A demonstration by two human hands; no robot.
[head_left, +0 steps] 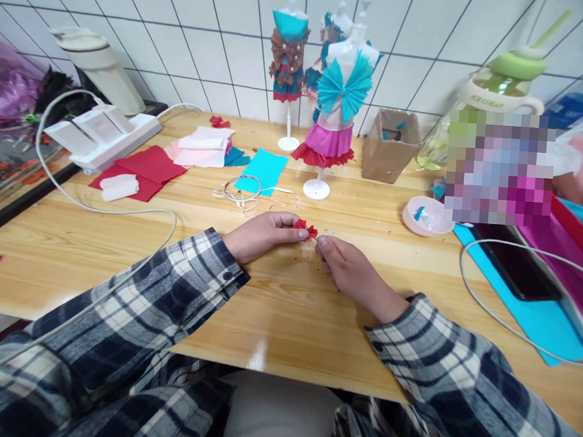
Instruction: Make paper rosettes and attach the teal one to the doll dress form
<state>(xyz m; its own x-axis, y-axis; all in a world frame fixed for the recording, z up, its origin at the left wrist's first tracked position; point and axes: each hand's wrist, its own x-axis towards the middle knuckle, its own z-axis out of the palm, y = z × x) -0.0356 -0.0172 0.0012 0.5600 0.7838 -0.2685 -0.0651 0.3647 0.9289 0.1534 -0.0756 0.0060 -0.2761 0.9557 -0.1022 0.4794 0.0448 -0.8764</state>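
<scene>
Between the thumb and fingers of my left hand (pixel 267 235) is a small red pleated paper bow (pixel 306 230), gathered at its middle. My right hand (pixel 347 265) is closed just to the right of it, pinching a thin wire-like strand (pixel 316 237) that reaches the bow; its exact kind is too small to make out. Both hands are above the wooden table. Behind them a white mini dress form (pixel 336 115) wears a turquoise pleated bow and a pink and red skirt. A loose coil of thin wire or cord (pixel 243 190) lies by a turquoise paper sheet (pixel 265 170).
Red paper (pixel 150 169) and pale paper (pixel 201 147) lie back left, near a white power strip (pixel 107 136). A cardboard box (pixel 390 149), a pink bowl (pixel 427 216) and a black phone (pixel 515 261) stand or lie rightward. A white cable (pixel 122 212) crosses my left sleeve.
</scene>
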